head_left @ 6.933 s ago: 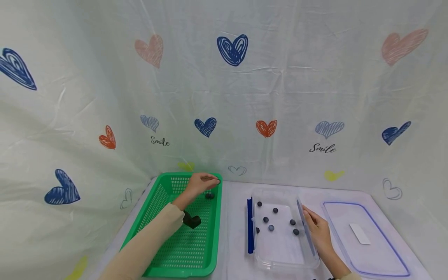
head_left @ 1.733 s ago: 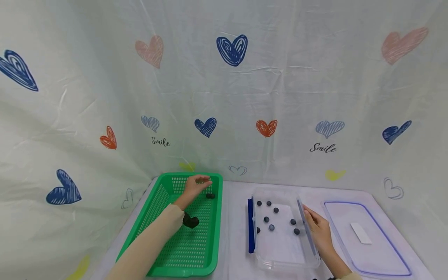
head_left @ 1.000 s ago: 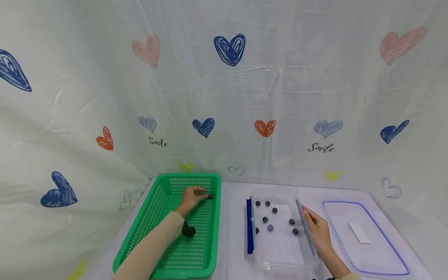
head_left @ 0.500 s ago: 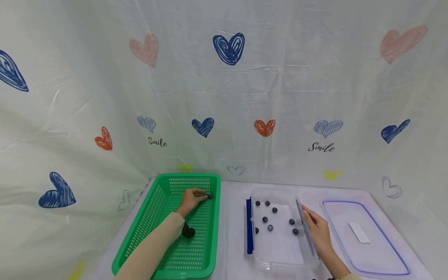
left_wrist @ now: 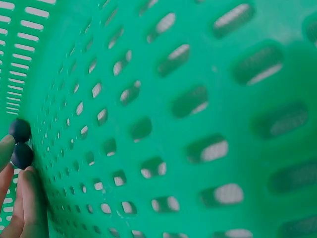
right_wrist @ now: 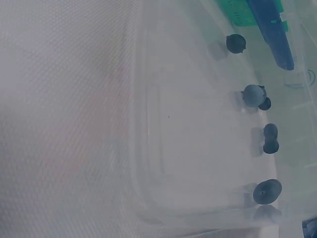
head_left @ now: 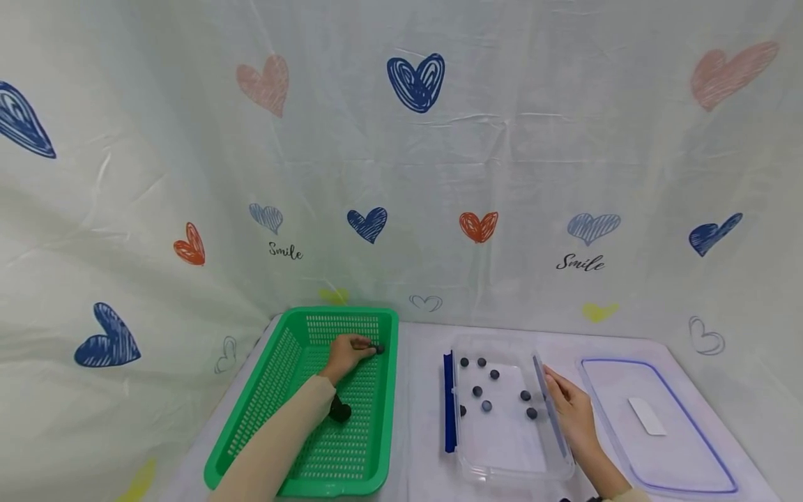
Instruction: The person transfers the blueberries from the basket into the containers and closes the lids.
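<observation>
My left hand (head_left: 347,355) reaches into the far right corner of a green plastic basket (head_left: 390,418). Its thumb and fingertips pinch one of two dark blueberries; this lower blueberry (left_wrist: 22,156) sits between the fingertips in the left wrist view. The other blueberry (left_wrist: 20,130) lies right against it by the basket wall. My right hand (head_left: 574,411) grips the raised right side flap of a clear plastic container (head_left: 502,474). Several blueberries (head_left: 486,405) are scattered on the container's floor. The right wrist view shows the berries through the clear wall, without the hand.
A clear lid (head_left: 690,446) with a blue seal and a white strip lies flat on the right. A blue latch flap (head_left: 449,404) hangs along the container's left side. Behind the table hangs a curtain (head_left: 527,174) with printed hearts.
Since the oldest frame, a blueberry has joined the others in the container's far left. My left hand has come back down into the basket corner onto a blueberry. The right hand keeps its place.
</observation>
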Demonstrator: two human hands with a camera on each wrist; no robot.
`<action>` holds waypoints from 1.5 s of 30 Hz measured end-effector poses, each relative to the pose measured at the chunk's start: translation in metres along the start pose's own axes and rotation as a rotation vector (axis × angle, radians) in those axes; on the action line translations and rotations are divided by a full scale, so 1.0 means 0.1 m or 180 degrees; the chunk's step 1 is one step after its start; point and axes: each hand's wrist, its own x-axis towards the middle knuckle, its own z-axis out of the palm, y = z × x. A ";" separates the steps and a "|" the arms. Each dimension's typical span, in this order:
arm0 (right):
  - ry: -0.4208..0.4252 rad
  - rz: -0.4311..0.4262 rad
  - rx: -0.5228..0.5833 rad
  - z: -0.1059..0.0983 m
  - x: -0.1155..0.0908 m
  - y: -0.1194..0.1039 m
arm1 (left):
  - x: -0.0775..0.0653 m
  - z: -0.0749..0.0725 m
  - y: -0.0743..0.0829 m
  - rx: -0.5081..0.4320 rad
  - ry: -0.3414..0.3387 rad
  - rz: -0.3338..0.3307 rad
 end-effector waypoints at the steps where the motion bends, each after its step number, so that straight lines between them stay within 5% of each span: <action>1: 0.0003 -0.0004 0.0001 0.00 0.00 0.00 | 0.01 0.00 0.00 -0.0008 -0.0005 0.0009; 26: -0.0028 0.0097 0.0005 0.02 -0.01 -0.02 | 0.00 -0.06 -0.05 0.0004 -0.0105 0.0219; 45: -0.0020 0.0059 -0.0009 0.00 0.01 0.02 | 0.01 -0.21 0.22 -0.0025 -0.0372 -0.0077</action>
